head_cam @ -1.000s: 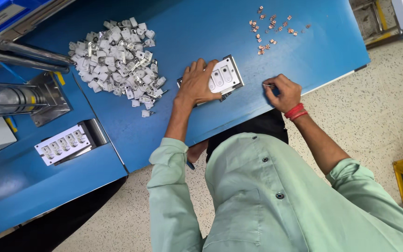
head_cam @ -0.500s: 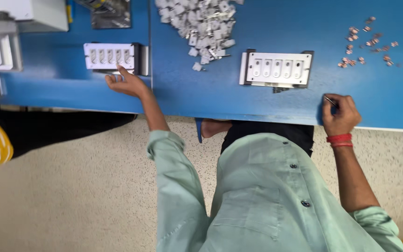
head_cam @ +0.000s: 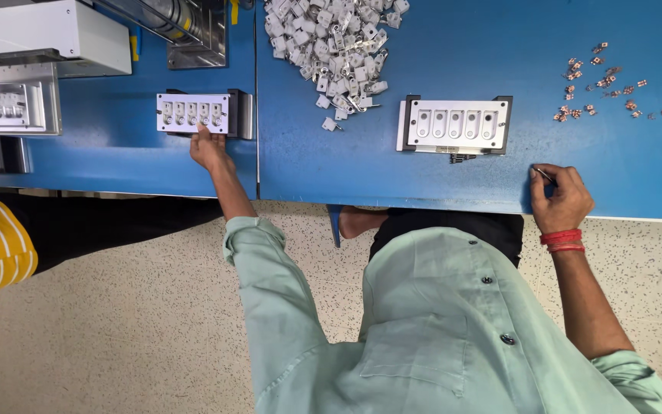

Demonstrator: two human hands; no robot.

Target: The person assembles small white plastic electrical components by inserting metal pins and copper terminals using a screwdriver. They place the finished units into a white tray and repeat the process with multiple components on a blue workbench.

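- Currently the left hand (head_cam: 208, 147) reaches far out to the left, its fingers (head_cam: 202, 132) lying against the near edge of a white rectangular fixture plate with a row of slots (head_cam: 191, 113), touching it but not closed round it.
- That plate sits on the blue worktop (head_cam: 331, 165), backed by a grey metal block; its slots look filled with small pieces (too small to be sure).
- A second white slotted fixture plate in a dark frame (head_cam: 454, 124) lies in front of the person, and its five pockets look empty, so by my judgement loading of this one is not yet begun.
- The right hand (head_cam: 562, 201) rests at the worktop's near edge, fingers closed on a thin dark pin-like tool (head_cam: 543, 174).
- A loose heap of small white and metal parts (head_cam: 337, 47) lies beyond the framed plate, apparently the supply.
- A scatter of tiny copper-coloured clips (head_cam: 603, 86) lies to the right, well apart from both hands.
- Two more slotted fixtures (head_cam: 5, 106) stand at the far left.
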